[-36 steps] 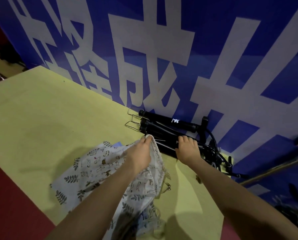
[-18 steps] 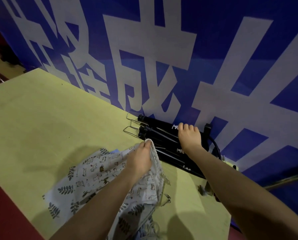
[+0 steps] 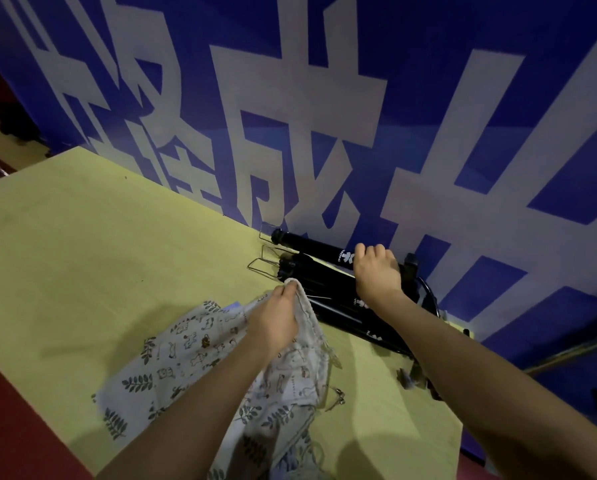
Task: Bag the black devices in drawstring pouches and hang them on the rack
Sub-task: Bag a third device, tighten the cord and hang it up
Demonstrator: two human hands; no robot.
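Several black devices [image 3: 310,245], long folded tubes with white logos, lie stacked against the blue wall on the yellow table [image 3: 99,254]. My right hand [image 3: 376,271] reaches over the stack with its fingers curled over the rearmost tube. My left hand [image 3: 278,315] pinches the rim of a pale printed drawstring pouch [image 3: 193,344], holding its mouth up just in front of the tubes' near ends. More printed pouches [image 3: 283,410] lie heaped under my left forearm.
A blue wall [image 3: 324,116] with large white characters rises right behind the devices. Thin metal wire loops [image 3: 265,263] stick out left of the tubes. A small metal clip [image 3: 338,398] lies by the pouches. Red floor [image 3: 20,427] borders the table's near edge.
My right hand moved from the near tube up and back to the rearmost tube by the wall. My left hand kept its hold on the pouch rim.
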